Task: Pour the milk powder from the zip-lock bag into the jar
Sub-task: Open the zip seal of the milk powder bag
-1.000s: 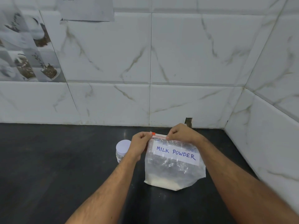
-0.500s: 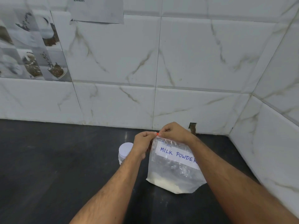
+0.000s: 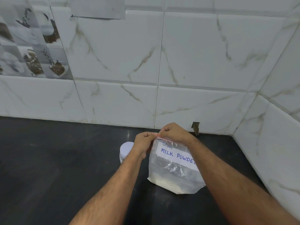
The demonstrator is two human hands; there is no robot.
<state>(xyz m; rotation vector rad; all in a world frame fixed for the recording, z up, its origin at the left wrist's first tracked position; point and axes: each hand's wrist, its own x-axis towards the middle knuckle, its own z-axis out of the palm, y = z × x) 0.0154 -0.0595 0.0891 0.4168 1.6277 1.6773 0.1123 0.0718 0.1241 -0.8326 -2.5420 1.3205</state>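
Observation:
A clear zip-lock bag (image 3: 172, 174) labelled "MILK POWDER" stands upright on the black counter (image 3: 56, 168), with white powder settled in its bottom. My left hand (image 3: 143, 144) and my right hand (image 3: 174, 133) both pinch the bag's red zip strip at its top left corner, fingertips almost touching. A small clear jar with a white lid (image 3: 125, 151) stands just left of the bag, partly hidden behind my left wrist. The lid is on the jar.
White marble-look tiled walls meet in a corner at the back right, close behind the bag. A small hole in the wall (image 3: 195, 127) sits behind my right hand. A paper sheet (image 3: 97, 8) hangs on the wall above.
My right hand has slid left along the zip strip and now meets my left hand at the bag's top left corner. The bag leans slightly; the camera view has shifted.

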